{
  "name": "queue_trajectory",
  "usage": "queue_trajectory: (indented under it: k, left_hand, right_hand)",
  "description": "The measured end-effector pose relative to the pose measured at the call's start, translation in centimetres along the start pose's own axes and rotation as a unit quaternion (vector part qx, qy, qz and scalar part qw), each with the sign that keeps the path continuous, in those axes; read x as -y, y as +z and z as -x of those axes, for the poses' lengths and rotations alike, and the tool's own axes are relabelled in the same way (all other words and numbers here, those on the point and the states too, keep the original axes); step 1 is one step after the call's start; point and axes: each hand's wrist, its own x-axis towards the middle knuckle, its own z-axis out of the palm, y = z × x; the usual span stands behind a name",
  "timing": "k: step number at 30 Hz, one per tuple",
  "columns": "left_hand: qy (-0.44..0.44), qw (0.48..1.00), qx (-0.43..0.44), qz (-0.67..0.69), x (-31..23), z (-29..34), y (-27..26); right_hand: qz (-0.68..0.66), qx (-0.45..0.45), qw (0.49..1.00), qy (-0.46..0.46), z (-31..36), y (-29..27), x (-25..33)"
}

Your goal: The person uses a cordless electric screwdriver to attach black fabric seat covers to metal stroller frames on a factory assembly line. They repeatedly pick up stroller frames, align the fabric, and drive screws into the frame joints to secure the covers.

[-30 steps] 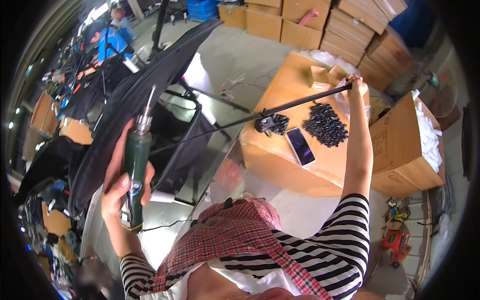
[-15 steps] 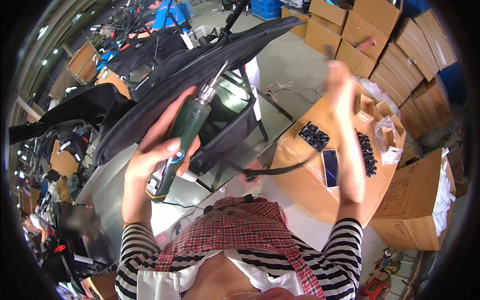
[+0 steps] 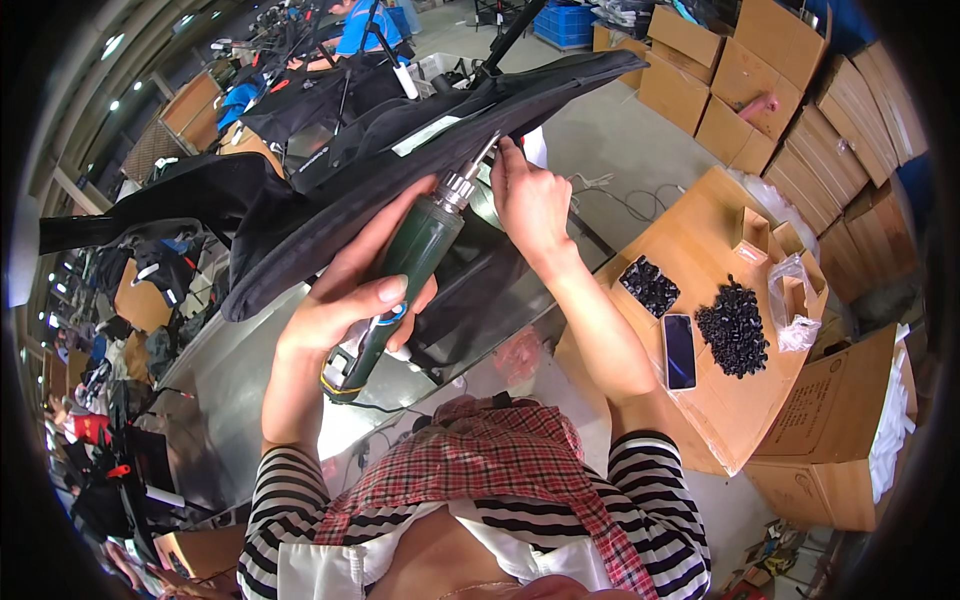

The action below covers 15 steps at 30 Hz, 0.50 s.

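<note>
Left hand [image 3: 335, 312]: wrapped around the green power screwdriver [image 3: 415, 245], with the thumb near the blue button [image 3: 397, 311]. Screwdriver position: tilted upward beside the black fabric panel [image 3: 290, 255], with the bit [image 3: 485, 155] near the panel's lower edge. Right hand [image 3: 532, 205]: raised to the bit tip, with thumb and forefinger drawn together; cannot tell whether pinching a small part. Step in hand, by judgement: setting or steadying a fastener at the bit. For the next move, keep the bit in line with the fingertips, hold the panel steady, and clear the fingertips before driving. Small black parts [image 3: 733, 330]: heaped on the cardboard-covered bench [image 3: 690, 240], to the right, beside a phone [image 3: 679, 352].
</note>
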Motion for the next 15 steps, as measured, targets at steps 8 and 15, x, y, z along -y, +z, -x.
queue_trajectory:
  k: [8, 15]
  left_hand:
    - [-0.006, 1.0, 0.012, -0.009, 0.0, -0.1, -0.1]
    - [-0.001, 0.998, 0.062, -0.007, 0.6, -0.2, -0.5]
  right_hand:
    - [0.042, 0.02, 0.995, 0.093, -1.9, 0.8, -1.0]
    - [-0.04, 0.051, 0.969, 0.237, -2.3, 0.7, -2.4]
